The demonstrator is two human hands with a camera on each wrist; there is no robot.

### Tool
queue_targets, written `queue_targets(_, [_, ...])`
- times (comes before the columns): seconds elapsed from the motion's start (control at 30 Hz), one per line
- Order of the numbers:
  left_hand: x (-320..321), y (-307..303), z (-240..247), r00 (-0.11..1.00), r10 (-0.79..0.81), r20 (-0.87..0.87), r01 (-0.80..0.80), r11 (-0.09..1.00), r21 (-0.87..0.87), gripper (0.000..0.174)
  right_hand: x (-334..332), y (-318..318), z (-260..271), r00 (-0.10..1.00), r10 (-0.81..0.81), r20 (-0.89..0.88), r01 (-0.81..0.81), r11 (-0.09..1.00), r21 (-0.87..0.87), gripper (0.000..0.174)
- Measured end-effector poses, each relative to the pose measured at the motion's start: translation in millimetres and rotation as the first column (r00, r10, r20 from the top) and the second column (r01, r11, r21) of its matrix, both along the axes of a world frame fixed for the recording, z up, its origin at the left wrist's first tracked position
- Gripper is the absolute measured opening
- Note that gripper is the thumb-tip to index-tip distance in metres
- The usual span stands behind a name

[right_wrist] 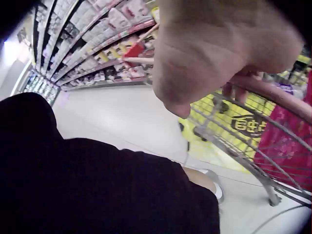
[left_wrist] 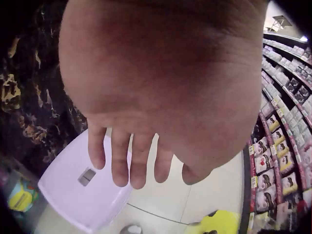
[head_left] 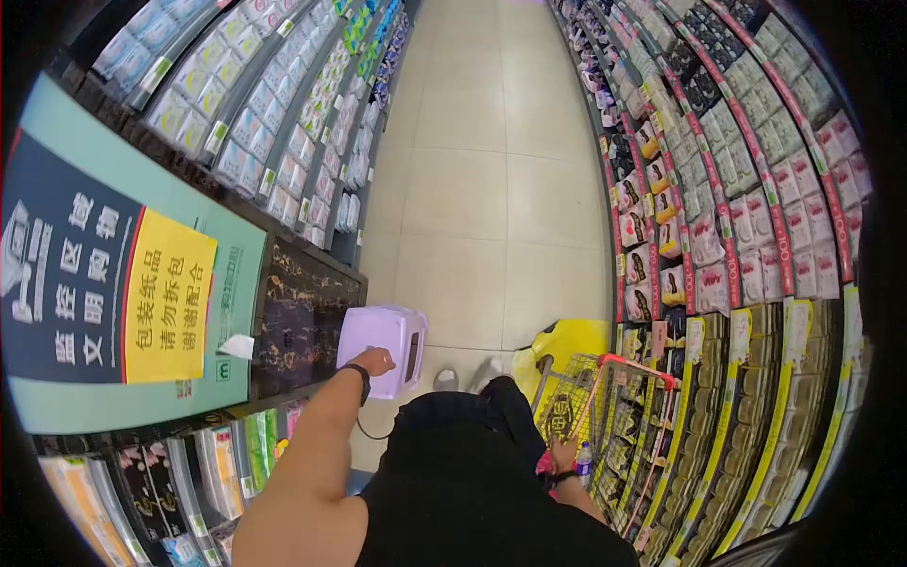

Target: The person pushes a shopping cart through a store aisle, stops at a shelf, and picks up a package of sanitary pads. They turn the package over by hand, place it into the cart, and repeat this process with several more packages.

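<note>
My left hand (head_left: 374,361) hangs over a lavender plastic box-like item (head_left: 383,326) with rounded corners and a dark slot in one side. In the left wrist view, the fingers of this hand (left_wrist: 161,87) point down, loosely spread, with nothing held. The item's pale top (left_wrist: 83,195), with a small grey rectangle, shows behind them. At my right side, my right hand (head_left: 564,455) grips the handle (right_wrist: 285,95) of a wire shopping cart (head_left: 619,425). Its fingers curl over the bar in the right wrist view. A bottle with a purple label (head_left: 585,463) and a crimson bag (right_wrist: 287,141) are at the cart.
Packed shelves (head_left: 727,189) line the right side, with more shelves (head_left: 283,113) at left. Beside the lavender item stands a dark marbled block (head_left: 302,312) with a green and yellow sign (head_left: 170,293). Tiled floor (head_left: 463,189) runs ahead; a yellow printed sheet (head_left: 586,335) lies near the cart.
</note>
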State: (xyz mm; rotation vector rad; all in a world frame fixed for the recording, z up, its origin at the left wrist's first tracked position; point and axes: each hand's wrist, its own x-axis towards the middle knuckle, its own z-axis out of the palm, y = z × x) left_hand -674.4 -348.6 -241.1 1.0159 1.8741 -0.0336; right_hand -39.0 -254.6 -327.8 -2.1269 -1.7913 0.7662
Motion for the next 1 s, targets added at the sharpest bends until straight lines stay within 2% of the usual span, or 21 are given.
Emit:
queue_targets(0.03, [-5.1, 9.8, -1.3, 1.000, -0.013, 0.010, 0.013, 1.000, -0.023, 0.038, -10.8, 37.8, -5.8, 0.992, -0.107, -0.066, 0.090, 0.971, -0.220, 0.068])
queue_targets(0.07, [-8.3, 21.3, -0.9, 0.999, -0.002, 0.036, 0.003, 1.000, -0.023, 0.038, -29.8, 64.5, 0.2, 0.997, -0.030, 0.072, 0.038, 0.992, -0.119, 0.079])
queue_targets(0.1, [-13.3, 36.4, 1.3, 0.998, 0.009, 0.057, -0.008, 1.000, -0.023, 0.039, -46.0, 94.2, 13.1, 0.991, 0.005, 0.132, 0.022, 0.979, -0.201, 0.085])
queue_targets(0.13, [-22.7, 53.8, 3.9, 0.997, 0.019, 0.073, -0.017, 1.000, -0.022, 0.039, -83.1, 122.4, 50.1, 0.986, -0.003, 0.165, 0.031, 0.985, -0.172, 0.074])
queue_targets(0.17, [-34.8, 72.6, 1.5, 0.998, 0.016, 0.068, -0.017, 1.000, 0.015, 0.040, -91.8, 141.1, 32.2, 0.981, 0.005, 0.192, -0.001, 1.000, -0.021, 0.059])
queue_targets(0.23, [-49.6, 107.4, -3.7, 0.997, 0.011, 0.073, -0.017, 0.997, 0.078, 0.041, -121.5, 186.1, 53.7, 1.000, -0.020, 0.005, 0.021, 0.996, -0.088, 0.047])
queue_targets(0.27, [-56.0, 125.4, -0.9, 0.999, 0.040, 0.007, -0.041, 0.993, 0.108, 0.039, -121.9, 201.3, 42.7, 1.000, 0.006, -0.005, -0.007, 0.999, -0.031, 0.045])
queue_targets(0.33, [-64.9, 156.2, 21.8, 0.995, 0.098, 0.001, -0.096, 0.974, 0.207, 0.034, -138.7, 229.0, 23.4, 0.998, 0.044, -0.039, -0.041, 0.996, 0.081, 0.039])
queue_targets(0.37, [-70.9, 171.3, 36.6, 0.993, 0.116, -0.001, -0.112, 0.962, 0.251, 0.031, -149.1, 235.9, 18.3, 0.998, 0.008, -0.064, -0.006, 1.000, 0.027, 0.038])
queue_targets(0.47, [-97.4, 223.2, 58.8, 0.997, 0.083, 0.006, -0.083, 0.984, 0.159, 0.032, -185.2, 289.3, 40.6, 0.994, -0.082, -0.069, 0.075, 0.992, -0.103, 0.035])
queue_targets(0.53, [-108.2, 252.5, 65.7, 0.991, 0.124, -0.045, -0.116, 0.980, 0.159, 0.030, -203.1, 319.8, 28.4, 0.999, 0.005, -0.041, -0.005, 1.000, -0.003, 0.035])
queue_targets(0.57, [-111.2, 263.7, 71.5, 0.990, 0.141, -0.016, -0.137, 0.980, 0.148, 0.029, -210.2, 329.8, 23.6, 0.998, 0.055, -0.024, -0.054, 0.998, 0.044, 0.035])
queue_targets(0.63, [-115.2, 297.4, 96.8, 0.983, 0.178, 0.035, -0.181, 0.973, 0.143, 0.027, -236.8, 355.2, 33.1, 0.999, 0.037, -0.002, -0.037, 0.999, -0.037, 0.035])
queue_targets(0.67, [-122.9, 300.8, 83.1, 0.987, 0.152, 0.041, -0.158, 0.960, 0.231, 0.027, -254.3, 374.2, 36.2, 1.000, 0.025, 0.004, -0.025, 0.998, -0.066, 0.034])
queue_targets(0.77, [-138.0, 326.9, 85.7, 0.996, 0.082, 0.022, -0.085, 0.971, 0.222, 0.028, -296.7, 410.0, 32.2, 0.996, 0.087, -0.029, -0.085, 0.994, 0.069, 0.034])
queue_targets(0.8, [-143.3, 336.6, 91.4, 0.991, 0.109, 0.079, -0.124, 0.968, 0.218, 0.028, -313.4, 422.1, 39.7, 0.995, 0.079, -0.056, -0.079, 0.997, 0.013, 0.036])
queue_targets(0.9, [-172.4, 356.2, 84.6, 0.997, 0.056, 0.055, -0.064, 0.986, 0.156, 0.027, -360.9, 454.9, 36.0, 0.993, 0.120, 0.002, -0.119, 0.991, -0.059, 0.036])
queue_targets(1.0, [-215.7, 369.9, 79.8, 0.991, -0.127, -0.037, 0.132, 0.956, 0.260, 0.026, -417.9, 476.1, 49.5, 0.989, 0.146, -0.003, -0.146, 0.986, -0.075, 0.038])
